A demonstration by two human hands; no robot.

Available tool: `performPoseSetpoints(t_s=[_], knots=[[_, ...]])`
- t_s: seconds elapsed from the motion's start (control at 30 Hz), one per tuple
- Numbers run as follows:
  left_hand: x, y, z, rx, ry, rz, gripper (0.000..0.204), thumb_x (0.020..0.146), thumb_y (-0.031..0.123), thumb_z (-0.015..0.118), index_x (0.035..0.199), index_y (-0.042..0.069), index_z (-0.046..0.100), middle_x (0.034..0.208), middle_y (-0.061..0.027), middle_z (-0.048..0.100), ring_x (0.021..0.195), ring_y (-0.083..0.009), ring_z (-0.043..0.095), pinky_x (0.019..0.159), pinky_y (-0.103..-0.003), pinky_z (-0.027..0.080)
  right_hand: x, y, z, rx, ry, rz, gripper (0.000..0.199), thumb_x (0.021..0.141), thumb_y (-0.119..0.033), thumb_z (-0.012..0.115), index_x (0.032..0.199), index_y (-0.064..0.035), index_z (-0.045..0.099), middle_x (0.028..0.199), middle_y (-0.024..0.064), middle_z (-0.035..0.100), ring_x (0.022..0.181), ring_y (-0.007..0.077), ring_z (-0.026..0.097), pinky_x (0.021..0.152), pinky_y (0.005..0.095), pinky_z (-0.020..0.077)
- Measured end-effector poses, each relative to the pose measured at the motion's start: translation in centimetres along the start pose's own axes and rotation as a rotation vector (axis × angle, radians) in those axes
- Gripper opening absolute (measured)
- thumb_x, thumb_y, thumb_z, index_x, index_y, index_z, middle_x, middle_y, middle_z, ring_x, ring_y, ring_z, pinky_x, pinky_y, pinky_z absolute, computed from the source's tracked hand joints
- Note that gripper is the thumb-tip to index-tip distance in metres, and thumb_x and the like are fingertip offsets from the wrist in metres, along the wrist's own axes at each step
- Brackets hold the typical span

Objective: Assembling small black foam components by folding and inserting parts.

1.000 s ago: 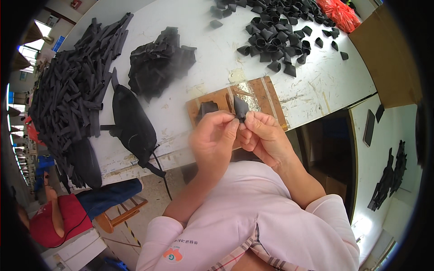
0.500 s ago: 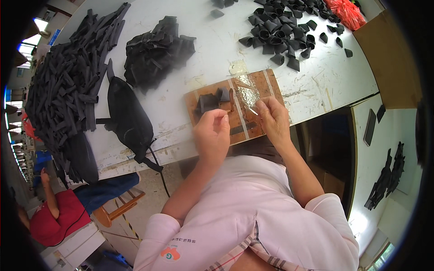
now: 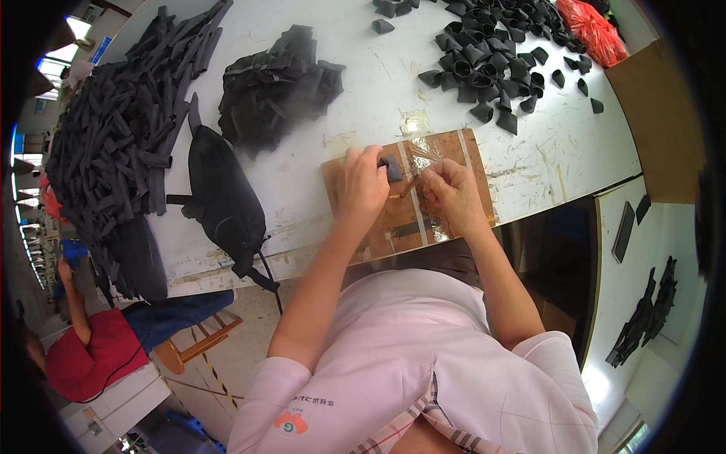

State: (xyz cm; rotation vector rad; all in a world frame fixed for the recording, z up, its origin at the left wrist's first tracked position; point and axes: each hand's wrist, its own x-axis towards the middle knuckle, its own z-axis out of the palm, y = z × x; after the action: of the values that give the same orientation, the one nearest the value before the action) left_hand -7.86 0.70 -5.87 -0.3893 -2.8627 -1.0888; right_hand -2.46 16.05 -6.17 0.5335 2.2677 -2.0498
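Observation:
Over the left half of a brown board (image 3: pixel 383 239) is my left hand (image 3: pixel 364 181), its fingers closed at a small dark grey folded piece (image 3: pixel 393 169) that shows at the fingertips. My right hand (image 3: pixel 454 194) is closed in a pinch above the board's shiny, clear-covered strip (image 3: pixel 425 155). What its fingertips hold is too small to make out. Between the two hands a thin brown stick-like thing (image 3: pixel 409 186) slants; whether a hand touches it I cannot tell. Part of the board lies hidden under my hands.
On the white table, long dark strips (image 3: pixel 113 129) heap at the left, beside a black pouch (image 3: pixel 223 198) and a dark fabric stack (image 3: pixel 276 91). Folded dark loops (image 3: pixel 484 64) spread at the far right, near a red plastic bag (image 3: pixel 592 32) and cardboard (image 3: pixel 654 113). A person in red (image 3: pixel 94 356) sits lower left.
My left hand has moved forward over the board to the dark grey piece. My right hand stays pinched near the shiny strip. The whole view has shifted slightly.

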Motion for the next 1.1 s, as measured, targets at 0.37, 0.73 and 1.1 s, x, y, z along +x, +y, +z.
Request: performPoseSetpoints(t_s=[0.37,0.73,1.1], knots=[[-0.4,2.0,-1.8,-0.448,-0.157,-0.157,0.007,0.072,0.004,0.061,0.077,0.003,0.057,0.063,-0.0066,0.059,0.053,-0.0141,0.055,0.051,-0.026,0.043,-0.6,-3.2,1.0,-0.066,-0.045,-0.221,0.018,0.071,-0.011,0.07,0.079,0.0021,0.06,0.068,0.0047,0.055,0.055,0.0082,0.05,0.05,0.0232,0.0413],[-0.8,2.9,-4.6,-1.104,-0.311,-0.311,0.01,0.072,-0.007,0.06,0.078,0.0,0.055,0.07,-0.0016,0.057,0.06,-0.0043,0.053,0.054,-0.017,0.044,-1.8,-4.8,1.3,-0.314,0.064,-0.653,0.009,0.069,0.0,0.063,0.076,-0.0018,0.059,0.066,0.007,0.054,0.053,0.0191,0.053,0.047,0.0279,0.0423],[-2.1,2.8,-2.5,-0.447,0.15,0.168,0.013,0.074,-0.006,0.057,0.085,0.002,0.054,0.064,-0.0003,0.055,0.053,-0.0028,0.049,0.046,-0.018,0.04,-1.1,-5.5,0.5,-0.705,0.112,-1.064,0.017,0.066,0.001,0.06,0.081,-0.0055,0.06,0.065,0.0043,0.046,0.055,0.0194,0.049,0.045,0.0272,0.0388]])
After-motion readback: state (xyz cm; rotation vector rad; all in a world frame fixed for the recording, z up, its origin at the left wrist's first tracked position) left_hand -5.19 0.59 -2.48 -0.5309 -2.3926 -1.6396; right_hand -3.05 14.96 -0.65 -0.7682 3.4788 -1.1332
